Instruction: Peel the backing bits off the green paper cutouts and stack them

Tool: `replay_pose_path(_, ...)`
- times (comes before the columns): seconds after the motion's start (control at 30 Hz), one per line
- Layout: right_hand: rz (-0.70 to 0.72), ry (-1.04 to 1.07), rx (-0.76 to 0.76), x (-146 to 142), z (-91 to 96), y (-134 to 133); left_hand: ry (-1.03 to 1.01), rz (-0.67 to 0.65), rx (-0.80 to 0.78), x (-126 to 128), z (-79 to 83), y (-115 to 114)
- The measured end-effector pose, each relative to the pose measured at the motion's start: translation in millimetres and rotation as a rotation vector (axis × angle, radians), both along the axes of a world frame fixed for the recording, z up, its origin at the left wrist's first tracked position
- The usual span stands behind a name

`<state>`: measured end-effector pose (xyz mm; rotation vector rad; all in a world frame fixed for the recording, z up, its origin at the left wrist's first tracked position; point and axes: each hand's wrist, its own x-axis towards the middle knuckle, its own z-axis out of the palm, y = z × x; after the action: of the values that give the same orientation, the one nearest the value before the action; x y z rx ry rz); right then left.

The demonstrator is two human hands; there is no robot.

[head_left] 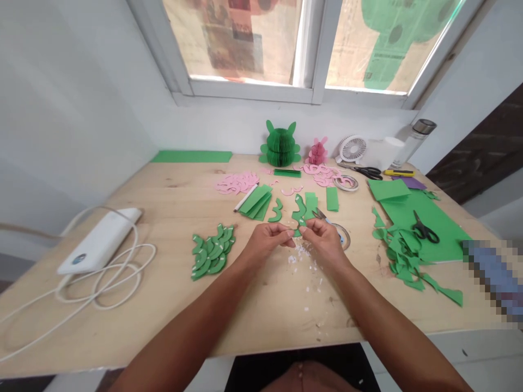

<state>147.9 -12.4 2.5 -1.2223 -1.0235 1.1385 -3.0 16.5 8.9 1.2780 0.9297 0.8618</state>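
My left hand point(274, 237) and my right hand point(322, 238) meet at the middle of the table, fingers pinched on a small green paper cutout point(297, 232). Just beyond them lie wavy green paper pieces point(299, 207) and a curved green piece point(277, 210). A pile of scalloped green cutouts point(212, 251) with small white strips on them sits to the left. Beside my right hand are small scissors point(318, 214) and a roll of tape point(346, 238), partly hidden by the hand. White paper bits point(303, 250) are scattered below my fingers.
A white power strip point(100, 242) with looped cable lies at left. At right are green scraps point(402, 253), black scissors point(425, 227) and a green sheet point(441, 228). Pink cutouts point(237, 183), green and pink paper figures point(281, 146), a fan point(353, 148) and a bottle point(417, 141) stand behind.
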Motion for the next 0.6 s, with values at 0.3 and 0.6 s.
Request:
replay_pose_path(0.3,0.021,0.075,-0.039,-0.2,0.4,-1.2,-0.081,-0.072,-0.047,-3.4,-4.0,4.3)
replay_pose_path(0.6,-0.045,-0.027,-0.011,1.5,6.8,0.3,-0.108,-0.117,-0.172,-4.1,-1.8,5.4)
